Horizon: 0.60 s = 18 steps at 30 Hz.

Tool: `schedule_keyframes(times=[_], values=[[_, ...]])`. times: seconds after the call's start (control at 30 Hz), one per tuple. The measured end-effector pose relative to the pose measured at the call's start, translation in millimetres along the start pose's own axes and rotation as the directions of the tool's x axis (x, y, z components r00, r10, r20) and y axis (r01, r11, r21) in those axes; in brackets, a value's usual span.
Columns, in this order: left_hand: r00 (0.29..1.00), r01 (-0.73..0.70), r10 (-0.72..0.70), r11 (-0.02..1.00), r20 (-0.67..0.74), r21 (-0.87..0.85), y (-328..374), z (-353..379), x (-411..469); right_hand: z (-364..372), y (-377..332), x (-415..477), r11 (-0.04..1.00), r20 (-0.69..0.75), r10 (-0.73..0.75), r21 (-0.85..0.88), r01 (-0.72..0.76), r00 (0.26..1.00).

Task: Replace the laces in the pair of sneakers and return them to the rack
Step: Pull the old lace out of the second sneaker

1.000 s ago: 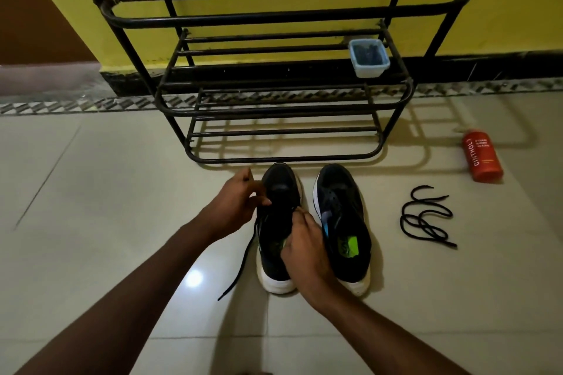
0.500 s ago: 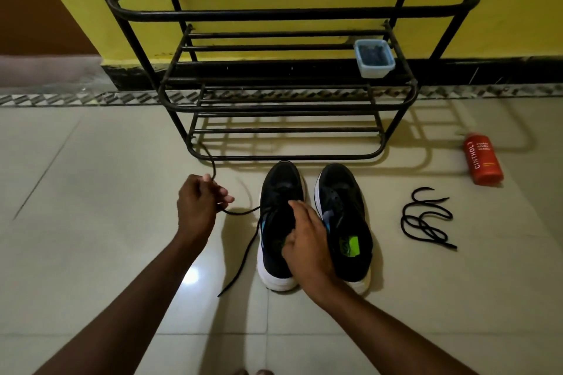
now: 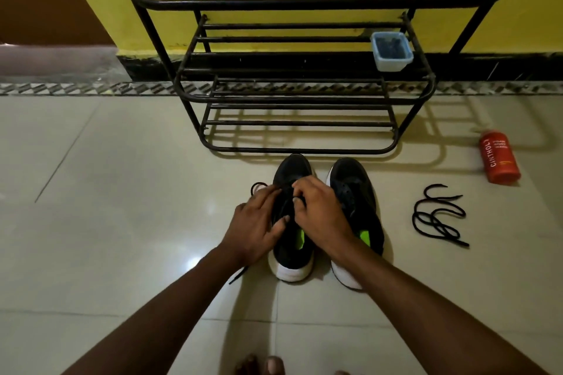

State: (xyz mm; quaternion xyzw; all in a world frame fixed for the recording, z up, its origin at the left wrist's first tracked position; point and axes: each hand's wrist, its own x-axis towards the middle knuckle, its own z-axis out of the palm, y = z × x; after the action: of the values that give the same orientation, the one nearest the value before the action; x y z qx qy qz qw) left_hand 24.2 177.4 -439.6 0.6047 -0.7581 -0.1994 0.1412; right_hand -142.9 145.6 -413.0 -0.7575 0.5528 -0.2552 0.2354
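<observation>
Laced shoe (image 3: pixel 292 256) sits on the floor (image 3: pixel 106 222) just in front of the rack (image 3: pixel 298 97), toe toward it, with the other shoe (image 3: pixel 355 189) beside it on the right. Half a second ago your left hand (image 3: pixel 259 222) was out left pulling the lace (image 3: pixel 257 185). Now it is back on the shoe, fingers lying across the side, and you can't tell if it grips anything. Your right hand (image 3: pixel 320 210) has moved up from the heel opening to the eyelets, fingers curled, pinching the lace. The lace tail still trails by the heel. A loose lace (image 3: pixel 438 216) and a red bottle (image 3: pixel 499 158) lie further right. A tub (image 3: pixel 391 52) is on the rack. Floor is pale tile, wall (image 3: pixel 304 46) yellow. The eyelets are hidden by your hands and the rack top is cut off.
</observation>
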Motion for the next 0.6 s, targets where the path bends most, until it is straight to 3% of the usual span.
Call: schedule_keyframes(times=[0.07,0.17,0.3,0.37,0.4,0.43,0.5,0.57,0.6], values=[[1.000,0.028,-0.028,0.999,-0.013,0.030,0,5,-3,1,6,2,0.997,-0.076,0.047,0.066,-0.042,0.996],[0.999,0.044,-0.044,0.999,-0.015,0.027,0,7,-4,-3,11,4,0.929,-0.133,0.219,0.330,-0.165,0.966],[0.999,0.044,-0.045,0.994,0.002,0.098,5,6,0,-8,9,9,0.867,-0.034,0.205,0.471,-0.166,0.978],[0.999,0.039,-0.041,0.991,0.011,0.126,4,6,0,-17,11,16,0.886,0.058,0.150,0.436,-0.160,0.987],[0.999,0.037,-0.039,0.990,0.013,0.134,3,6,0,-22,15,20,0.940,0.119,0.087,0.319,-0.121,0.989],[0.999,0.035,-0.037,0.990,0.013,0.138,3,6,1,-28,18,23,0.995,0.183,-0.003,0.095,-0.014,0.983],[0.999,0.038,-0.040,0.989,0.010,0.142,2,7,1,-32,18,24,0.951,0.257,-0.155,-0.222,0.214,0.954],[0.999,0.038,-0.039,0.989,0.008,0.143,1,9,1,-27,13,19,0.966,0.169,-0.177,-0.158,0.204,0.970],[0.999,0.037,-0.039,0.989,0.010,0.142,0,10,0,-26,9,17,0.997,0.081,-0.070,0.023,0.068,0.994]])
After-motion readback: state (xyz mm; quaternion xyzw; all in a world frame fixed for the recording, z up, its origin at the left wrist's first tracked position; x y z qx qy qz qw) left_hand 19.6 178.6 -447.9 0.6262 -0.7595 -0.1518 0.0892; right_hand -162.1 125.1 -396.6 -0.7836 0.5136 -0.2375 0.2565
